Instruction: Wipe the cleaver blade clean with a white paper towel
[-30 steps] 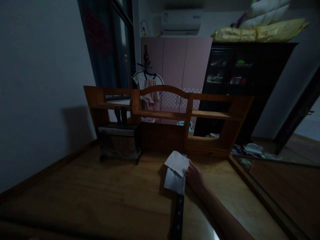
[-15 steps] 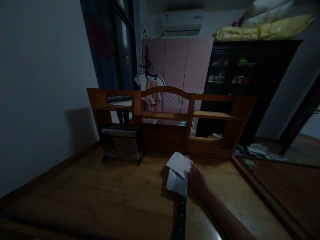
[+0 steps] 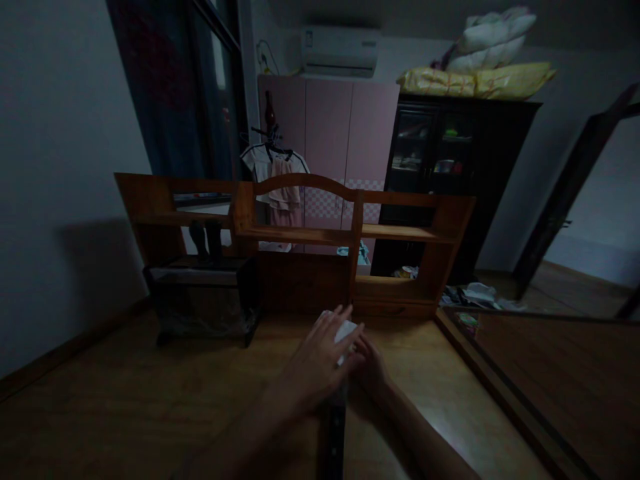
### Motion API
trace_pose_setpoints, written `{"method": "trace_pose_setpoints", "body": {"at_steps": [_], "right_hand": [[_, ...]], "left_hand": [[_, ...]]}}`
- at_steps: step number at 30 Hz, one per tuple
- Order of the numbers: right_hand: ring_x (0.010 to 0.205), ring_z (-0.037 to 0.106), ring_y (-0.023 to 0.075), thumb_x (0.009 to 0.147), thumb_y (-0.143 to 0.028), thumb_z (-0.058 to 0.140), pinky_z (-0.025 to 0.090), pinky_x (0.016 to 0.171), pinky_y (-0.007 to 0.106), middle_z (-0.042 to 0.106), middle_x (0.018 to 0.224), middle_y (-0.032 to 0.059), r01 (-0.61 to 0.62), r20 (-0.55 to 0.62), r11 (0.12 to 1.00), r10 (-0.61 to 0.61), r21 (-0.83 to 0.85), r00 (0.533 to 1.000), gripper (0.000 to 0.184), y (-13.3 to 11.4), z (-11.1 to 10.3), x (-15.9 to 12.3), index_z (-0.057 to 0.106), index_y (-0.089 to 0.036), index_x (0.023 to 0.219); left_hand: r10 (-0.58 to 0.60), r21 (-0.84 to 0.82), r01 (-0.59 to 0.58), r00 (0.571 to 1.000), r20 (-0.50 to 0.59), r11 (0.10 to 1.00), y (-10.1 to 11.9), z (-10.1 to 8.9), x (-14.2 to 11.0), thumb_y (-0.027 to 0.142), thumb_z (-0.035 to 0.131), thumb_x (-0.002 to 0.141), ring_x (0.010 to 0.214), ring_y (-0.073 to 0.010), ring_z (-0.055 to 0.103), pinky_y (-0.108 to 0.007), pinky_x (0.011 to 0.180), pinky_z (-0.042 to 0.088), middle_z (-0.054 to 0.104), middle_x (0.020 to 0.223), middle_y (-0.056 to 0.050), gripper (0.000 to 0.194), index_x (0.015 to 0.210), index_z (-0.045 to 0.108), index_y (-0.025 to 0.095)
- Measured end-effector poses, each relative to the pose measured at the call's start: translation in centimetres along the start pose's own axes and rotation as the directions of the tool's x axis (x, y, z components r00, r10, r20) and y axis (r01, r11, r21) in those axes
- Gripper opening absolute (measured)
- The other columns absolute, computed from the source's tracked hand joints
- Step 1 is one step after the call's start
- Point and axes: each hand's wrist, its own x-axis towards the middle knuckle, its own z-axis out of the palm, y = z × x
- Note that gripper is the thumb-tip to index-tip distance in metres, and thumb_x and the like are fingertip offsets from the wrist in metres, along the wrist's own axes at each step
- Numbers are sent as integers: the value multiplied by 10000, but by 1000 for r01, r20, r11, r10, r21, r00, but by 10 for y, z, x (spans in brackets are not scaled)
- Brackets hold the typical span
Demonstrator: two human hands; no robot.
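While hands [image 3: 323, 353] [image 3: 370, 368] touch paper [image 3: 345, 331], handles [image 3: 215, 241] in rack [image 3: 197, 275]

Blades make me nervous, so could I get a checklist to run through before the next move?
1. Left hand at the paper: ok, it partly covers it.
2. Right hand grip: cannot tell, its fingers are partly hidden.
3. Knife handle free: ok, no hand on the visible part.
4. Fingers clear of the edge: cannot tell, too obscured.
5. Rack upright: ok.
6. Light: not ok, dim.

hands [image 3: 319, 355] at white sheet [image 3: 345, 331] | knife handle [image 3: 335, 440] nearer | knife holder [image 3: 197, 308] left
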Motion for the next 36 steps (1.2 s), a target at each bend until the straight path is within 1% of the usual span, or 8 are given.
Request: {"method": "trace_pose_setpoints", "body": {"at_steps": [3,6,13,19,22,27,33,36], "right_hand": [[707,648,163,857,-490,536,539,636,260,693,889,43,21,99,949,-55,316,994,317,5,0,1,675,-225,959],[646,627,177,783,-522,636,516,614,268,681,762,42,-47,212,888,-58,458,975,391,7,0,2,681,-182,970],[665,608,171,809,-520,602,470,623,262,686,826,38,-89,209,882,-11,463,978,408,6,0,0,660,-179,1024],[661,618,190,766,-535,644,454,649,292,682,806,35,-134,273,881,6,454,962,482,3,6,-5,602,-201,1110],[602,590,179,790,-553,614,440,628,297,660,729,17,-165,284,866,28,472,958,462,13,5,-3,602,-206,1096],[583,555,165,814,-552,595,417,610,286,603,639,6,-216,317,843,57,492,947,406,29,4,0,633,-187,986],[605,560,168,824,-545,580,421,623,287,613,664,5,-246,357,833,64,495,932,398,20,14,-7,631,-198,1011],[744,600,199,798,-521,619,437,722,319,661,797,35,-221,324,822,47,524,945,398,17,16,-8,640,-192,1021]], "left_hand": [[-70,35,69,997,44,997,-46,32,1,476,328,975,1410,-279,77,-541,1127,139,92,1547,9,452,1409,356,351],[-57,32,54,992,114,998,-66,52,-11,479,312,980,1414,-251,57,-515,1136,129,148,1537,19,459,1424,314,365],[26,8,-28,987,157,1000,-62,56,-27,456,291,990,1414,-201,83,-446,1161,114,149,1533,15,522,1475,177,299],[-133,-33,135,990,46,990,-77,70,-28,417,253,1006,1411,-198,100,-431,1161,154,128,1533,-16,521,1485,140,247],[-70,-117,79,995,72,990,-78,70,-28,415,260,1005,1410,-192,105,-409,1162,175,116,1534,6,520,1485,134,263],[56,-252,-21,990,133,968,-78,57,-27,345,220,1020,1397,-160,173,-389,1167,182,209,1508,59,443,1461,222,314],[-196,-265,190,981,4,945,-87,59,-29,335,219,1021,1400,-175,168,-435,1169,168,224,1507,33,438,1453,265,274],[-102,-272,114,993,59,955,-79,59,-29,345,258,1017,1399,-173,170,-424,1168,177,217,1508,33,447,1458,245,273]]}}
